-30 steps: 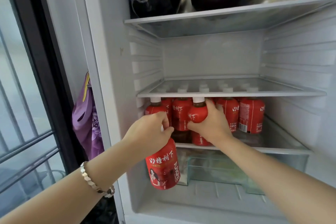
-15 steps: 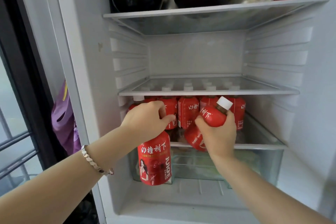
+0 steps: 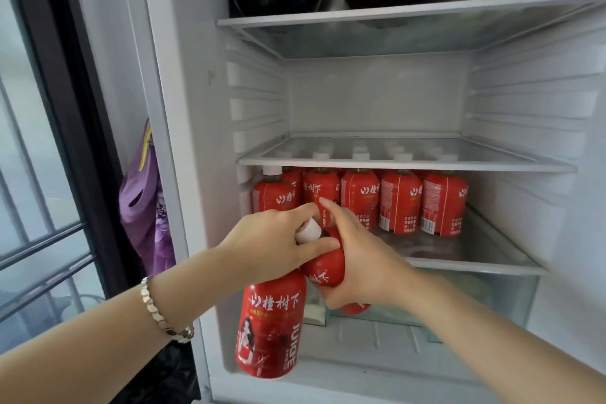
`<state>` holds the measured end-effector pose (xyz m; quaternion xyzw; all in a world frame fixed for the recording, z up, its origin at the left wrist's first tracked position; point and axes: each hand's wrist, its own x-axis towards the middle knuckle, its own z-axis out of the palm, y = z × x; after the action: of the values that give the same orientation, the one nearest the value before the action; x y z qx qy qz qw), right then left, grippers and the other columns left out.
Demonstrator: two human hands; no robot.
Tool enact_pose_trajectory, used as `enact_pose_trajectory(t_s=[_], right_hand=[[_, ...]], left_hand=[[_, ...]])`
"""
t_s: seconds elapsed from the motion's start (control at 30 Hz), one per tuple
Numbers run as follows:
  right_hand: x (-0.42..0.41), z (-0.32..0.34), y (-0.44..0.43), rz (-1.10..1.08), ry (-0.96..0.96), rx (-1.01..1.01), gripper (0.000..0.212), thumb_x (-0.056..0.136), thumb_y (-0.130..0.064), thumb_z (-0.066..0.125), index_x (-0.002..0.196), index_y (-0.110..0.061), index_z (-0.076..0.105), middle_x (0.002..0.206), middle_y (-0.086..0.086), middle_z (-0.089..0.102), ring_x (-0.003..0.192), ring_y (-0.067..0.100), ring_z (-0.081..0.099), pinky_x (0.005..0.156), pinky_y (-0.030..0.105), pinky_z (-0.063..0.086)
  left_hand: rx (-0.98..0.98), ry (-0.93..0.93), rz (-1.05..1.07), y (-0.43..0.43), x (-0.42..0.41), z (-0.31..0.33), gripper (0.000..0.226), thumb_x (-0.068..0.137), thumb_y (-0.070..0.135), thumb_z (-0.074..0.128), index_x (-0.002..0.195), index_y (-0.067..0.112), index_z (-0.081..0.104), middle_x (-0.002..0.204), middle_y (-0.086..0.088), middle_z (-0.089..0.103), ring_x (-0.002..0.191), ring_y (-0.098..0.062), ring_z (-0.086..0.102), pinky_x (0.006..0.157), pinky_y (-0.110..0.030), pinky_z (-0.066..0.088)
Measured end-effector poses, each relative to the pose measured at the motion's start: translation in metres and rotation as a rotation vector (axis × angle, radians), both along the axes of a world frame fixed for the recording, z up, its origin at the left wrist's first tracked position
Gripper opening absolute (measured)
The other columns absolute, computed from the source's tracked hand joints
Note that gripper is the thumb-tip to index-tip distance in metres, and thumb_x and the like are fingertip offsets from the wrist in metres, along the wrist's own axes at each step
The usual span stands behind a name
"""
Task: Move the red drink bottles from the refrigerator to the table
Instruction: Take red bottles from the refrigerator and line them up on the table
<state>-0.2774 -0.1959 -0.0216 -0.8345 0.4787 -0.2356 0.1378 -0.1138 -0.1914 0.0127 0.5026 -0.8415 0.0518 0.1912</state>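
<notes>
Left hand (image 3: pixel 272 243) gripped upright bottle (image 3: pixel 270 328) by top, fingers (image 3: pixel 323 244) also pinching white cap (image 3: pixel 308 230) of tilted bottle (image 3: pixel 323 264); right hand (image 3: pixel 360 259) wrapped tilted bottle's body. Open refrigerator (image 3: pixel 183 108), barred window (image 3: pixel 39 174) far left of bottle shelf (image 3: pixel 459 259). Both bottles just before shelf: one axis vertical, hanging below edge; other slanted, cap up-left.

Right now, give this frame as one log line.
left hand: holds upright bottle by top | right hand: holds tilted bottle, cap against left hand | shelf: more bottles
</notes>
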Motion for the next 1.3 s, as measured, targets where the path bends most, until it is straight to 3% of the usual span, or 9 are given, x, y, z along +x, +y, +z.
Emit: enact_pose_trajectory(t_s=[0.13, 0.23, 0.33, 0.5, 0.77, 0.9, 1.13, 1.23, 1.3], right_hand=[[0.008, -0.001, -0.002, 0.091, -0.091, 0.109, 0.122, 0.059, -0.026, 0.084, 0.145, -0.044, -0.001, 0.146, -0.018, 0.023, 0.125, 0.006, 0.043, 0.103, 0.027, 0.043], [0.000, 0.017, -0.012, 0.207, -0.068, 0.355, 0.104, 0.067, -0.018, 0.083, 0.145, -0.039, 0.017, 0.136, -0.013, 0.041, 0.121, 0.007, 0.048, 0.102, 0.030, 0.045], [0.003, 0.034, -0.034, 0.215, -0.272, 0.609, 0.085, 0.081, -0.004, 0.067, 0.147, -0.028, 0.019, 0.146, 0.000, 0.033, 0.134, 0.018, 0.035, 0.108, 0.032, 0.036], [0.065, 0.021, -0.076, -0.135, -0.589, 0.299, 0.098, 0.073, -0.039, 0.077, 0.148, -0.017, 0.018, 0.150, 0.008, 0.031, 0.136, 0.023, 0.035, 0.113, 0.034, 0.030], [0.108, 0.013, -0.086, -0.335, -0.592, 0.048, 0.074, 0.067, -0.034, 0.077, 0.130, -0.020, 0.042, 0.130, 0.016, 0.047, 0.113, 0.033, 0.053, 0.092, 0.033, 0.043], [0.092, 0.013, -0.078, -0.410, -0.676, 0.066, 0.069, 0.065, -0.039, 0.077, 0.124, -0.021, 0.047, 0.119, 0.008, 0.058, 0.105, 0.027, 0.059, 0.082, 0.029, 0.045], [0.055, -0.001, -0.058, -0.465, -1.218, 0.386, 0.055, 0.069, -0.034, 0.077, 0.113, -0.017, 0.049, 0.103, 0.005, 0.062, 0.094, 0.025, 0.063, 0.090, 0.048, 0.052], [0.046, -0.016, -0.045, -0.445, -1.213, 0.302, 0.040, 0.069, -0.031, 0.077, 0.100, -0.025, 0.052, 0.095, -0.001, 0.062, 0.092, 0.023, 0.063, 0.088, 0.046, 0.052], [0.042, -0.020, -0.035, -0.395, -1.053, 0.143, 0.035, 0.068, -0.026, 0.078, 0.088, -0.030, 0.049, 0.089, -0.008, 0.061, 0.086, 0.015, 0.062, 0.078, 0.033, 0.051]], left_hand=[[0.039, 0.084, 0.045, 0.004, 0.007, -0.004, 0.034, 0.086, 0.063, 0.042, 0.091, 0.030, 0.050, 0.076, 0.013, 0.061, 0.070, -0.006, 0.059, 0.066, -0.023, 0.050], [0.045, 0.089, 0.123, 0.009, 0.011, -0.002, 0.035, 0.084, 0.065, 0.042, 0.078, 0.031, 0.048, 0.073, 0.013, 0.058, 0.068, -0.005, 0.057, 0.064, -0.023, 0.048], [0.021, 0.044, 0.228, 0.015, 0.016, 0.003, 0.041, 0.083, 0.068, 0.041, 0.079, 0.027, 0.047, 0.079, 0.009, 0.060, 0.073, -0.012, 0.060, 0.069, -0.027, 0.051], [-0.058, -0.023, 0.301, 0.020, 0.024, 0.009, 0.045, 0.084, 0.066, 0.041, 0.098, 0.026, 0.056, 0.090, 0.005, 0.063, 0.082, -0.015, 0.060, 0.074, -0.026, 0.049], [-0.057, -0.020, 0.363, 0.023, 0.041, -0.002, 0.044, 0.082, 0.067, 0.044, 0.088, 0.025, 0.057, 0.088, 0.006, 0.064, 0.084, -0.018, 0.061, 0.072, -0.027, 0.047], [-0.048, -0.038, 0.392, 0.021, 0.048, -0.004, 0.049, 0.082, 0.068, 0.043, 0.091, 0.022, 0.058, 0.089, 0.003, 0.065, 0.081, -0.018, 0.061, 0.071, -0.027, 0.049], [0.007, -0.067, 0.378, 0.018, 0.045, -0.001, 0.048, 0.082, 0.070, 0.041, 0.090, 0.026, 0.056, 0.082, 0.007, 0.060, 0.077, -0.016, 0.060, 0.070, -0.027, 0.049], [0.027, -0.107, 0.361, 0.016, 0.045, -0.002, 0.049, 0.081, 0.072, 0.039, 0.090, 0.026, 0.056, 0.080, 0.008, 0.058, 0.076, -0.015, 0.057, 0.067, -0.026, 0.046], [0.044, -0.127, 0.351, 0.016, 0.046, -0.003, 0.052, 0.080, 0.073, 0.039, 0.093, 0.025, 0.058, 0.082, 0.007, 0.058, 0.075, -0.015, 0.057, 0.067, -0.026, 0.046]])
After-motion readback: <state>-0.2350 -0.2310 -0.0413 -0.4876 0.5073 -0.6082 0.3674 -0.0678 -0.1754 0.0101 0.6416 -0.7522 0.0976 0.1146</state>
